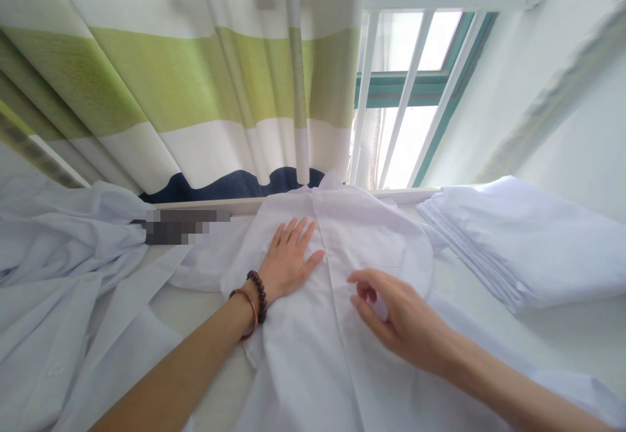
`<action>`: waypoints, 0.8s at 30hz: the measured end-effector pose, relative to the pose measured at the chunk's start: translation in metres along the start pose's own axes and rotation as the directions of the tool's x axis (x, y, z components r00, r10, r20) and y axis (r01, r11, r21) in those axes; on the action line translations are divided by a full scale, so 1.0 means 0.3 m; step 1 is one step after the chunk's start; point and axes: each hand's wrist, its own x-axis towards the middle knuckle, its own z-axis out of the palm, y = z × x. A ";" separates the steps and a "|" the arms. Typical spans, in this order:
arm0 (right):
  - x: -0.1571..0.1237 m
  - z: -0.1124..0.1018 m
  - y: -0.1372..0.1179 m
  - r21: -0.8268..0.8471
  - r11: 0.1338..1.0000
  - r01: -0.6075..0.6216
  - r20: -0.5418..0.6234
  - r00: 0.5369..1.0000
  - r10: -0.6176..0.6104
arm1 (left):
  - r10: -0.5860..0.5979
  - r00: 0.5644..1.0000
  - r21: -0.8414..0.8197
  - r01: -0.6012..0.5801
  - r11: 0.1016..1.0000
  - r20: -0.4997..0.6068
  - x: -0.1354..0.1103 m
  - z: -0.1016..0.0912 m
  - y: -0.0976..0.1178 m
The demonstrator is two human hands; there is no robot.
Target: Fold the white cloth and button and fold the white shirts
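Observation:
A white button-up shirt (342, 354) lies spread front-up on a white table, collar toward the window. My left hand (288, 259) rests flat on its left chest, fingers stretched out; beaded bracelets circle that wrist. My right hand (391, 314) hovers just over the shirt's right chest beside the button placket, fingers curled and slightly apart, with nothing visibly held.
A stack of folded white shirts (528, 243) sits at the right. A heap of loose white garments (63, 269) lies at the left. A striped curtain (195, 79) and a barred window (411, 92) stand behind the table (562, 334).

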 end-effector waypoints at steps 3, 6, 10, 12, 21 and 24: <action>0.083 -0.033 0.085 -0.148 0.984 -0.099 -0.099 0.991 0.085 | -0.076 0.990 0.025 0.073 0.997 0.116 0.000 0.016 -0.008; 0.165 0.001 0.198 -0.348 0.921 -0.175 0.018 0.981 0.194 | -0.103 0.984 0.028 0.100 0.995 0.146 0.014 0.017 -0.018; 0.233 0.057 0.297 -0.428 0.881 -0.201 0.122 0.953 0.276 | -0.115 0.979 0.029 0.112 0.993 0.167 0.054 0.011 -0.049; 0.253 0.064 0.314 -0.440 0.876 -0.200 0.130 0.950 0.282 | -0.110 0.978 0.032 0.106 0.994 0.180 0.076 0.013 -0.067; 0.287 0.051 0.302 -0.377 0.900 -0.221 0.067 0.962 0.264 | -0.140 0.966 0.074 0.126 0.989 0.218 0.110 -0.010 -0.085; 0.311 0.007 0.306 -0.292 0.912 -0.287 -0.119 0.957 0.263 | -0.149 0.976 0.056 0.142 0.988 0.161 0.140 -0.068 -0.115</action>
